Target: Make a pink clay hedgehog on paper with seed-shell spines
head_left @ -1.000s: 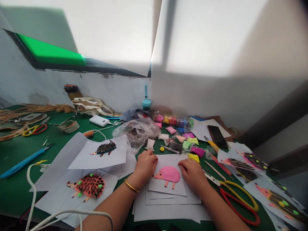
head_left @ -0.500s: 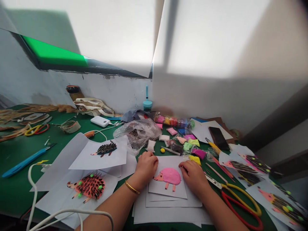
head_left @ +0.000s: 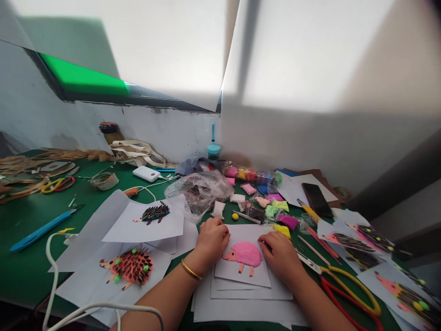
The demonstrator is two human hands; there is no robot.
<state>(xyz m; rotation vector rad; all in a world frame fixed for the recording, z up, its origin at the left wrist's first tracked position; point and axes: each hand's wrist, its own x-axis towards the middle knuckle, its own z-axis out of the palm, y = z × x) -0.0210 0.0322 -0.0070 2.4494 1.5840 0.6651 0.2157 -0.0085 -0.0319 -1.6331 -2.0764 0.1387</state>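
While both hands rest near the upper corners of a white sheet (head_left: 223, 272), the pink hedgehog (head_left: 247, 254) lies flat on it between them, above a stack of larger paper (head_left: 246, 311). Just left of the hedgehog, the left hand (head_left: 212, 239) has its fingers curled inward at the sheet's edge; just right of it, the right hand (head_left: 278, 250) bends its fingers over the opposite edge. Whether either one pinches the paper, I cannot tell. By my judgement the hedgehog's body, snout, eye and two legs are done; its back is bare, so if the orange hedgehog (head_left: 131, 270) to its left is a guide, dark spines and green dots are what it lacks. Beyond the pink hedgehog lie a yellow ball (head_left: 234, 216), a clear bag (head_left: 200, 191) of dark, seed-like bits farther left, and a yellow packet (head_left: 283, 231) slightly right. Scissors (head_left: 316, 268) lie to its right, beside the right hand, with a phone (head_left: 316, 199) well beyond. No brand, label or writing can be read on the phone, the packet or the white power bank (head_left: 146, 174), far to the hedgehog's upper left.
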